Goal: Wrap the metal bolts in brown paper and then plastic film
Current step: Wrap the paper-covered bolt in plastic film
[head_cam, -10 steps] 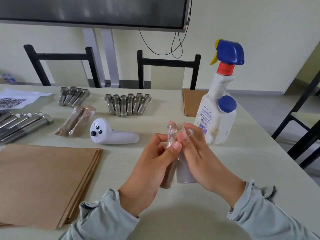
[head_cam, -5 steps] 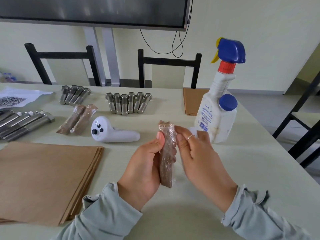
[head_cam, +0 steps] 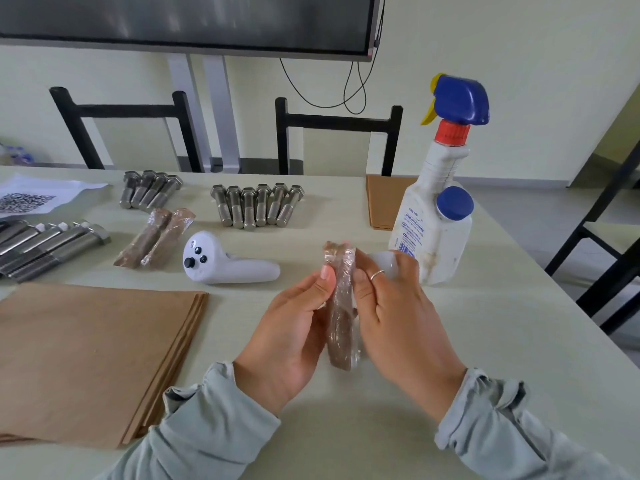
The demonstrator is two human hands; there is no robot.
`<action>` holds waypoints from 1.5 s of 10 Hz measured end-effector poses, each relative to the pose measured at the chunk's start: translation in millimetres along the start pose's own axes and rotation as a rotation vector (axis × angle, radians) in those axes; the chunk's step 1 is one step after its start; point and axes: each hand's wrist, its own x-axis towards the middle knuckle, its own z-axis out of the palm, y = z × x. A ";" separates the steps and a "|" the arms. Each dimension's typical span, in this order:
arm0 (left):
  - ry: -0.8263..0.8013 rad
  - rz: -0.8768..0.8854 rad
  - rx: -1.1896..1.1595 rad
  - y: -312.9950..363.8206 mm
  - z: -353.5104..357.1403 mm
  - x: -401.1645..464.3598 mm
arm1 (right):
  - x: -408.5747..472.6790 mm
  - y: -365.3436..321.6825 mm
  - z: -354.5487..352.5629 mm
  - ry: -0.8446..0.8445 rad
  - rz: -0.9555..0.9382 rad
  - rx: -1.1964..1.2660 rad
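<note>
White roll [head_cam: 384, 263] mostly hidden behind right hand [head_cam: 391, 317]. Both hands pinch the wrapped bolt [head_cam: 341, 327] upright above the surface [head_cam: 450, 341] (film glossy); left hand [head_cam: 291, 334] thumb near its top.

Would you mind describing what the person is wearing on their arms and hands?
Both arms are in long, pale grey-green sleeves, bunched and gathered at the cuffs. The left hand is bare, with no jewellery visible. The right hand wears a thin silver ring on one finger. No gloves or watch show.
</note>
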 end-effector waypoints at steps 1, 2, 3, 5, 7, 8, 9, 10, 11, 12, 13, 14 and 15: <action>0.023 -0.011 -0.049 -0.9 1.3 0.6 | 0.0 1.2 3.1 0.006 -0.008 0.056; 0.022 -0.042 -0.038 -1.1 3.2 -0.1 | 0.5 3.1 5.8 -0.031 0.033 0.166; -0.007 -0.026 -0.026 -1.3 6.1 -1.8 | 3.9 7.4 6.5 -0.090 0.106 0.358; -0.064 0.010 -0.070 3.8 -1.1 1.1 | 5.7 7.5 4.4 -0.052 0.069 0.443; -0.091 0.034 -0.020 6.4 -5.7 1.8 | -1.9 4.2 2.0 -0.073 0.037 0.172; -0.082 0.005 -0.035 6.9 -6.2 2.3 | -0.4 4.3 0.3 -0.089 0.036 0.136; -0.107 -0.003 -0.084 6.7 -6.1 1.9 | 2.6 6.2 2.3 -0.118 0.050 0.199; -0.099 -0.032 -0.098 5.8 -3.8 1.2 | 3.4 7.4 5.8 -0.123 0.102 0.309; -0.052 -0.066 -0.134 7.3 -0.6 0.8 | 4.9 10.0 8.5 -0.101 0.147 0.393; -0.021 -0.091 -0.151 8.8 1.6 0.5 | 8.9 13.6 10.2 -0.101 0.197 0.511; -0.039 -0.059 -0.129 7.9 5.4 -0.2 | 11.7 13.8 11.3 -0.126 0.283 0.572; -0.046 -0.008 -0.116 4.8 6.0 -0.5 | 11.2 14.6 11.1 -0.104 0.317 0.588; -0.035 0.011 -0.076 3.5 2.4 0.2 | 8.8 14.1 9.5 -0.047 0.276 0.566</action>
